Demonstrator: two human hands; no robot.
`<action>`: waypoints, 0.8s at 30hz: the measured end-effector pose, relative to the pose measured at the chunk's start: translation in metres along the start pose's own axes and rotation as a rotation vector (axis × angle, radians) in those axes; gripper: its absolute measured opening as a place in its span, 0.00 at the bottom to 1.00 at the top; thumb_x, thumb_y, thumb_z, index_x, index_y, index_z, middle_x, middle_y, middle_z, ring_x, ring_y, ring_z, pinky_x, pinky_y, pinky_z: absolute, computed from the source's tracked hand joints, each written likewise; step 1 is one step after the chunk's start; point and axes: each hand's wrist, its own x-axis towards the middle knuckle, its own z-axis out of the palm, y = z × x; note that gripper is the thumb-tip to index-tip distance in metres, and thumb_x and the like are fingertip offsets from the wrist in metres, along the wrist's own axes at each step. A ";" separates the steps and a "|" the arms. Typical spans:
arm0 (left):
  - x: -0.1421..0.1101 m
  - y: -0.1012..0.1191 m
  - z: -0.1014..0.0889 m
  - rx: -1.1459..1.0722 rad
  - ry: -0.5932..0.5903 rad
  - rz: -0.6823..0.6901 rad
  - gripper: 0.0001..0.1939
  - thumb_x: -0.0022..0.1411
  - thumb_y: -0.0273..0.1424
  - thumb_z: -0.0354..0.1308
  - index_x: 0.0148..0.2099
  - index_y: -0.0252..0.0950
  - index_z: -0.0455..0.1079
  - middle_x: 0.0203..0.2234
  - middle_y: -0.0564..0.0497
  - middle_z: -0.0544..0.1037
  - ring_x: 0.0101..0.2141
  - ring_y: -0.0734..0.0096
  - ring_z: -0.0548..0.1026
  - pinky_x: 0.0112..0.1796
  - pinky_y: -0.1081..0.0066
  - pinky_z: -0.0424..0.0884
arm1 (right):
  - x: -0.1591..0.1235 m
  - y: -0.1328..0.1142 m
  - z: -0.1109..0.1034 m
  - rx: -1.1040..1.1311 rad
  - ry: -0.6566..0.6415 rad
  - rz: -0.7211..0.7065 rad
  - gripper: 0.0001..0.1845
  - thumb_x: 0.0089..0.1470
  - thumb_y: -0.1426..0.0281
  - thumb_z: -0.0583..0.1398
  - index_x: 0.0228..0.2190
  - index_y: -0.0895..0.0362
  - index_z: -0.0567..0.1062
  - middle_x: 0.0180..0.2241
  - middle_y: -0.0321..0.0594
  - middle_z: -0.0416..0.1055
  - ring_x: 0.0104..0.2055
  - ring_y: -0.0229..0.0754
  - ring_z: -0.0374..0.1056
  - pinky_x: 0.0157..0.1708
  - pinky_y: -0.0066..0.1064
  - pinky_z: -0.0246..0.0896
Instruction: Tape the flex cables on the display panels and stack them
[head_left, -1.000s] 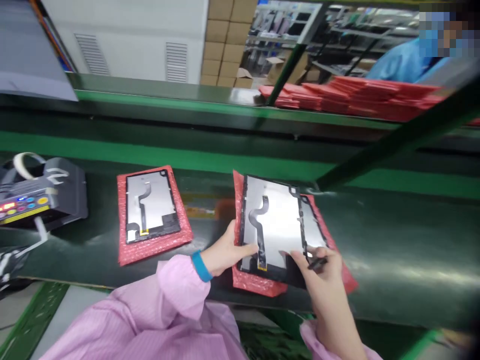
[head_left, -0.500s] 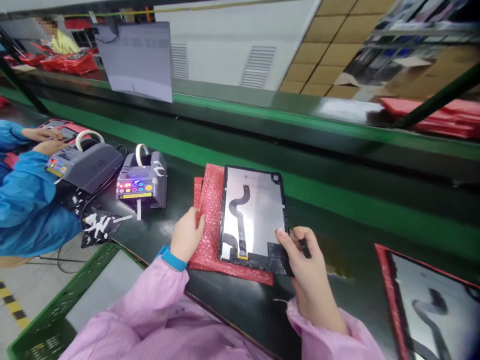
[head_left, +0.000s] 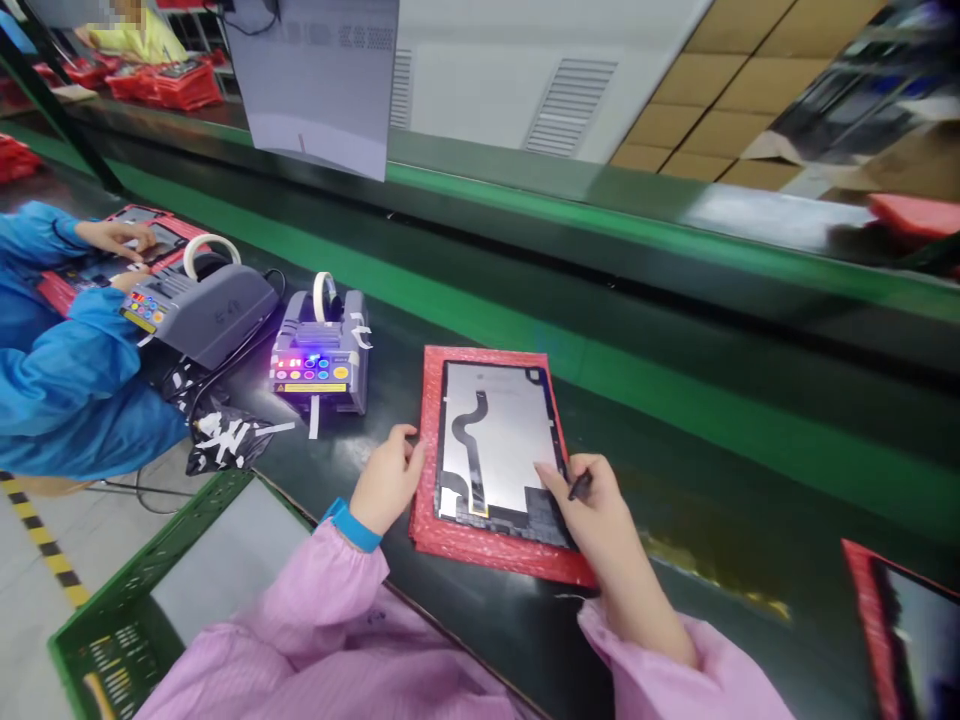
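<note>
A tablet screen panel (head_left: 510, 430), silver-backed with a black frame and a curved dark ribbon cable (head_left: 471, 455), lies on red bubble-wrap bags (head_left: 495, 555). My left hand (head_left: 386, 480), wearing a blue wristband, is at the left edge of the bags. Its thumb and index finger are slightly apart, with the tips at or touching that edge. At the panel's right edge is my right hand (head_left: 600, 510), thumb over the panel's lower right part. Its curled fingers hold a small black stick-like tool (head_left: 580, 487), most of which is hidden.
Two tape dispensers (head_left: 322, 350) (head_left: 214, 305) stand to the left, beside a co-worker's blue sleeves (head_left: 67, 350). A green crate (head_left: 97, 620) is at lower left. Another panel on red wrap (head_left: 926, 620) lies at right. A monitor (head_left: 319, 85) hangs above the bench.
The panel, tilted and overhanging the wrap on the right before, now lies flat within the red bags. My right hand came down with it. The camera view has shifted rightward.
</note>
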 end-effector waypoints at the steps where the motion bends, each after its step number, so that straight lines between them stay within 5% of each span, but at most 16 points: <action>1: -0.002 -0.005 -0.009 -0.066 -0.022 -0.010 0.13 0.65 0.38 0.62 0.47 0.36 0.68 0.26 0.56 0.74 0.23 0.69 0.75 0.28 0.70 0.71 | 0.001 0.000 -0.001 -0.070 -0.019 -0.001 0.30 0.47 0.40 0.66 0.28 0.48 0.60 0.21 0.26 0.56 0.21 0.39 0.53 0.24 0.32 0.50; 6: -0.013 -0.022 -0.071 -0.365 0.032 -0.008 0.31 0.55 0.54 0.68 0.47 0.33 0.69 0.36 0.42 0.82 0.28 0.67 0.80 0.28 0.69 0.75 | -0.007 -0.016 -0.009 -0.381 0.044 -0.179 0.30 0.49 0.35 0.61 0.29 0.48 0.63 0.28 0.41 0.72 0.28 0.50 0.64 0.27 0.37 0.53; 10: -0.015 -0.022 -0.100 -0.494 0.212 0.085 0.32 0.56 0.61 0.64 0.37 0.33 0.70 0.22 0.50 0.77 0.21 0.73 0.74 0.24 0.72 0.69 | -0.022 -0.020 -0.030 -0.172 0.152 -0.019 0.30 0.54 0.35 0.57 0.33 0.49 0.66 0.29 0.42 0.76 0.27 0.49 0.66 0.28 0.39 0.56; 14: -0.017 -0.015 -0.087 -0.561 0.310 0.236 0.28 0.53 0.53 0.72 0.27 0.36 0.64 0.12 0.62 0.62 0.16 0.80 0.61 0.23 0.75 0.63 | -0.030 0.009 -0.068 0.270 0.341 0.142 0.29 0.58 0.39 0.54 0.39 0.51 0.74 0.24 0.40 0.73 0.22 0.44 0.63 0.24 0.38 0.58; 17: -0.019 -0.011 -0.067 -0.567 0.250 0.284 0.26 0.50 0.48 0.77 0.25 0.35 0.67 0.12 0.59 0.65 0.17 0.78 0.64 0.25 0.73 0.65 | -0.037 0.040 -0.096 0.372 0.480 0.248 0.24 0.52 0.46 0.64 0.39 0.53 0.77 0.27 0.41 0.75 0.25 0.42 0.67 0.24 0.34 0.60; 24: 0.001 -0.017 -0.060 -0.560 0.066 -0.017 0.36 0.44 0.64 0.71 0.35 0.35 0.72 0.21 0.52 0.77 0.19 0.70 0.72 0.22 0.69 0.71 | -0.052 0.072 -0.117 0.409 0.582 0.262 0.26 0.48 0.47 0.68 0.37 0.55 0.76 0.31 0.42 0.78 0.27 0.39 0.71 0.22 0.28 0.62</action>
